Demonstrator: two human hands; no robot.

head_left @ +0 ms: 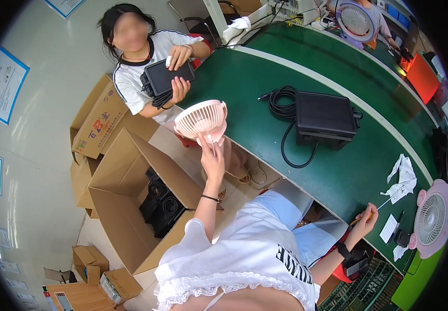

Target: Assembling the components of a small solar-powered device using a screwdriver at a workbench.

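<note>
Pale-pink round plastic fan [201, 116] in your left hand [212, 161], you worked to the left of the black rectangular box with a coiled cable [325, 115] on the green-topped table [234, 98]. Your left fingers were wrapped around the fan's narrow lower part, its slatted head held above them, off the table. To the right of the box and nearer to you, your right hand [365, 223] had its fingers curled around a slim orange-handled tool with a thin shaft [386, 202], perhaps a screwdriver; its tip was too small to make out. Just past it lay a crumpled white sheet [403, 179].

Left of the box and beyond your fan, a co-worker in a white shirt held a flat black case with a bundled cable [164, 78]. Nearer to you on that same side gaped a tall brown cardboard carton [112, 207] with black cabled units [164, 202] inside. The step in hand appeared to be handling the fan; the next move, by that reading, called for a steady left grip and the tool's point kept clear.
</note>
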